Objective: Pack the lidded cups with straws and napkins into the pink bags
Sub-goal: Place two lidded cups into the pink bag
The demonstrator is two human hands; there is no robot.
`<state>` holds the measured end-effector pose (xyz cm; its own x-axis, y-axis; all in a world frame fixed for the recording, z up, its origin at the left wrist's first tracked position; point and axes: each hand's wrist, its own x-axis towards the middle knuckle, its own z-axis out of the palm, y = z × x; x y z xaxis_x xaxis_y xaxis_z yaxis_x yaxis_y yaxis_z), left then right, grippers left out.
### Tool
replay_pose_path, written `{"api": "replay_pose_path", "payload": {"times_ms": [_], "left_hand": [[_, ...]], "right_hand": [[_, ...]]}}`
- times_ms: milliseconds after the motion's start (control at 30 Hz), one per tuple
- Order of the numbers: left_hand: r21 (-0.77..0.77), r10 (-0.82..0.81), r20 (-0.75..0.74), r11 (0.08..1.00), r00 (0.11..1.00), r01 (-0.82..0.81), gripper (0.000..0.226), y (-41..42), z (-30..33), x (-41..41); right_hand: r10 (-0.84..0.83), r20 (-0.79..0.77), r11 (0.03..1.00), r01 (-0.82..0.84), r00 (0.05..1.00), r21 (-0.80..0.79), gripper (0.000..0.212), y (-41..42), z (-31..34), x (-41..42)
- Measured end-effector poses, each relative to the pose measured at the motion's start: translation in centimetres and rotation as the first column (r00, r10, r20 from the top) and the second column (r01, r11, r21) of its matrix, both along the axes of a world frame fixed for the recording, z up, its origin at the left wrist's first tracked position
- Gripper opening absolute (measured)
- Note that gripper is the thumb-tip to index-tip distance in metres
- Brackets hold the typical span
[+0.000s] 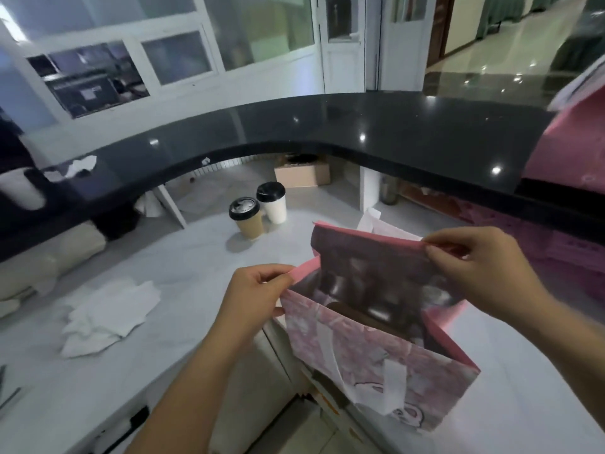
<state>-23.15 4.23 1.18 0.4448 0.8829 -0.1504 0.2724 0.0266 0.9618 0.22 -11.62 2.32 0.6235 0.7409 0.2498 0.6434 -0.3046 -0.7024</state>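
Observation:
A pink patterned paper bag (370, 352) hangs open over the front edge of the white counter (183, 257). My left hand (258, 290) pinches the near left corner of its pink rim. At the far right corner, my right hand (471, 257) pinches the same rim. The two hands spread the mouth apart; its inside is dark and I cannot tell what it holds. A white ribbon handle hangs down the bag's front. Two lidded cups stand further back on the counter: a brown cup (247, 217) and a white cup (273, 202), both with black lids.
A pile of white napkins (108, 319) lies on the counter at the left. A raised black ledge (360, 129) curves round the back. More pink bags (569, 139) stand on it at the far right. A cardboard box (302, 173) sits under the ledge.

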Motion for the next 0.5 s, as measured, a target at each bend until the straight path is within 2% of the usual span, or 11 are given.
{"api": "replay_pose_path", "payload": {"times_ms": [233, 500], "left_hand": [[0.007, -0.032, -0.029, 0.999, 0.999, 0.032, 0.021, 9.2, -0.1, 1.7], [-0.052, -0.182, -0.026, 0.982, 0.983, 0.180, 0.025, 19.9, -0.4, 4.0]], "right_hand": [[0.028, -0.024, 0.999, -0.028, 0.999, -0.018, 0.015, 8.7, 0.2, 1.7], [-0.133, 0.019, 0.990, 0.134, 0.991, -0.038, 0.014, 16.6, 1.3, 1.6]]}}
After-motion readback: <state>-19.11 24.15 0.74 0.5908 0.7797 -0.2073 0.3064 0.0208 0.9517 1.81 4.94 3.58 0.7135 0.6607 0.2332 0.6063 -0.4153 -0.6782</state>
